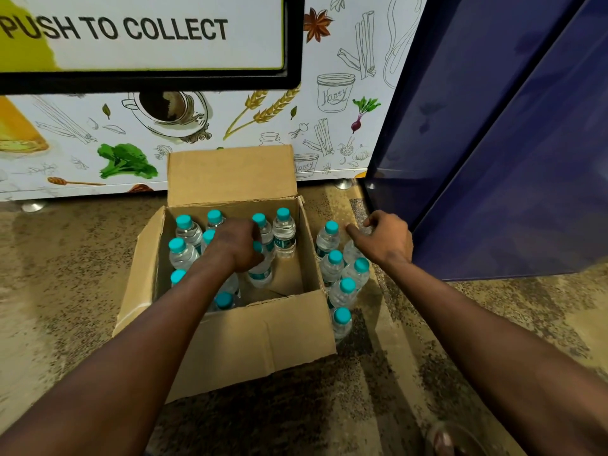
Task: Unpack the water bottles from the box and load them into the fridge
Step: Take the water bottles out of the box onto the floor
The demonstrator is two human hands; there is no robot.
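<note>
In the middle, the left hand (238, 246) holds a water bottle (261, 273) inside the cardboard box (250, 337). The right hand (386, 238) grips another bottle (352, 250) on the floor (65, 274).

Ahead of you stands a white vending machine (230, 126), its front panel printed with food drawings: a broccoli head (126, 161), wheat ears (263, 108), a star anise (316, 24), a beetroot (363, 111), a coffee cup seen from above (167, 110), cinnamon sticks (363, 44) and a jar lettered "Honey" (335, 92). At upper left you see its black-framed flap (148, 37) reading "PUSH TO COLLECT". The machine rests on round metal feet (32, 206), one at the left and another near its right corner. Beneath you lies a speckled brown stone floor (65, 274), with darker patches toward the bottom of the view.
</note>
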